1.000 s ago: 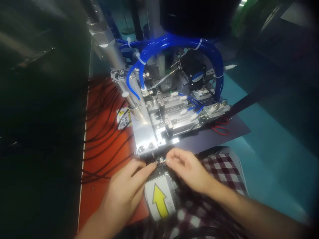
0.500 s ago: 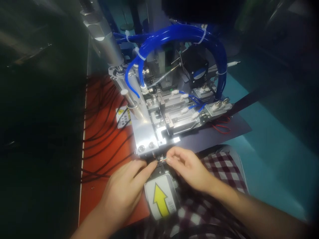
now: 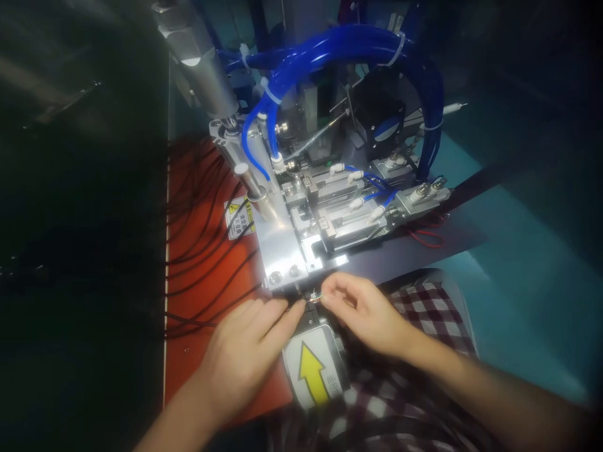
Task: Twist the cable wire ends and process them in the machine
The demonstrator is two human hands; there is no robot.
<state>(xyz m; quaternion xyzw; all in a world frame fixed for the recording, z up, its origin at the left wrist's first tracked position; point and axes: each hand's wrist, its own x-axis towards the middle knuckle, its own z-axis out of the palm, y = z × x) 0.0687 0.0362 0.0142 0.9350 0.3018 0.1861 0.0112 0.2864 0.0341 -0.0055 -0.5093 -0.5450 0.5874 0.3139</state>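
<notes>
Several thin coloured wires (image 3: 315,298) stretch between my fingertips, just in front of the machine's metal front plate (image 3: 281,256). My left hand (image 3: 242,342) comes from the left with thumb and forefinger closed at the wires' left end; what lies under those fingers is hidden. From the right, my right hand (image 3: 365,314) pinches the other end of the wires between thumb and curled fingers. Beneath the wires is a small dark fixture (image 3: 309,320), partly covered by my hands. Nearer to me sits a white block with a yellow arrow (image 3: 313,370) pointing at the machine.
Black cables (image 3: 207,267) run over the orange-red table (image 3: 188,383) at left, beside a warning label (image 3: 240,216). Behind my hands stand pneumatic cylinders (image 3: 351,216) fed by a thick arch of blue tubing (image 3: 330,50). A checkered garment (image 3: 426,307) covers my lap.
The view has shifted slightly, so the machine and both hands appear a little farther right and higher. Both hands keep their hold at the wires.
</notes>
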